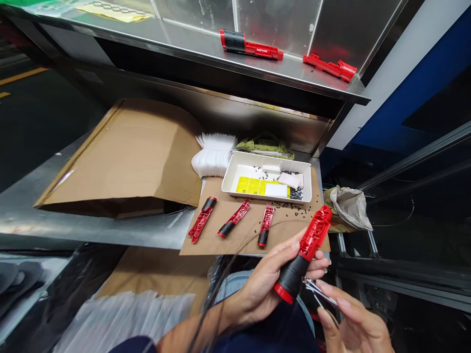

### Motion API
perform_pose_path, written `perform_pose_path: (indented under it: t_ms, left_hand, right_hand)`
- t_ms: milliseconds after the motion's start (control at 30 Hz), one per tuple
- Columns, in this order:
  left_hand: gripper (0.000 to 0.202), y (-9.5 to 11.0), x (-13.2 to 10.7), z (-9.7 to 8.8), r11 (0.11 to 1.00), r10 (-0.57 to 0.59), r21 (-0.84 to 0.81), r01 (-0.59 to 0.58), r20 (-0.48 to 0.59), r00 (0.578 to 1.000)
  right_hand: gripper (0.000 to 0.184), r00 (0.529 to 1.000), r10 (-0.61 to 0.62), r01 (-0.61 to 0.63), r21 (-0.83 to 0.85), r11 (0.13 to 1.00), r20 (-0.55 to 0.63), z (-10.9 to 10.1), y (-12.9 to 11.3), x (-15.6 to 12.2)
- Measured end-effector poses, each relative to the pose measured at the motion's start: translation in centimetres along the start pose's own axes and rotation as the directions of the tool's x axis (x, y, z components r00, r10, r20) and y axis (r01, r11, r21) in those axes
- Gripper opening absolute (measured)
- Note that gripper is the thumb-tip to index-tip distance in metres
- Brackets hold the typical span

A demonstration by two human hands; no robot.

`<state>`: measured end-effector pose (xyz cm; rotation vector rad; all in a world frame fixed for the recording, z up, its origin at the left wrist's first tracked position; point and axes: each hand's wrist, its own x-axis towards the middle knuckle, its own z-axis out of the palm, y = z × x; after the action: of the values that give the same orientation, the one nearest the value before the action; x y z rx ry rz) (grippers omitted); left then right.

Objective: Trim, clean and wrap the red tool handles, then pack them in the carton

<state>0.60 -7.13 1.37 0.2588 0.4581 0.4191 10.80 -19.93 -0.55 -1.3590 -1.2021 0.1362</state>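
"What's nearest?"

"The left grip (265,274), closed around a red-and-black housing (307,250). It's tilted, the black end low, the red end pointing up and right."

"And the other side?"

"The right grip (358,321) has a pair of metal tweezers (326,293) pinched between thumb and finger. Their tips sit right by the housing's black part; whether they touch, I can't tell."

"Beyond the hands?"

"A cardboard sheet (211,246) on the metal desk (110,233). Three similar housings lie on it in a row: left (202,220), middle (234,219) and right (266,223). Small black pieces (287,205) are scattered to their right."

"What's behind those?"

"A white tray (241,169) with a yellow label (252,186) and more black pieces heaped at its right end. A cardboard box (136,152) lies to the left, and a white stack (211,162) stands between them. Behind the tray there's a green pouch (263,146)."

"Farthest off?"

"A metal shelf (184,40), with a red-and-black unit (246,45) and an all-red one (331,68)."
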Motion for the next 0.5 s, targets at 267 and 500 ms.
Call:
perform_pose_path:
  t_ms: [267,500]
  left_hand:
    - [0.054,0.0,-0.2,0.0,1.000,-0.004,0.022,0.005,-0.035,0.999]
    - [0.054,-0.1,-0.1,-0.1,1.000,0.008,0.029,-0.007,-0.028,1.000]
  right_hand:
    - [0.016,0.962,0.148,-0.155,-0.009,0.988,-0.229,3.0,-0.9,-1.3]
    - [0.013,0.962,0.146,-0.169,-0.084,0.982,-0.230,2.8,-0.9,-1.1]
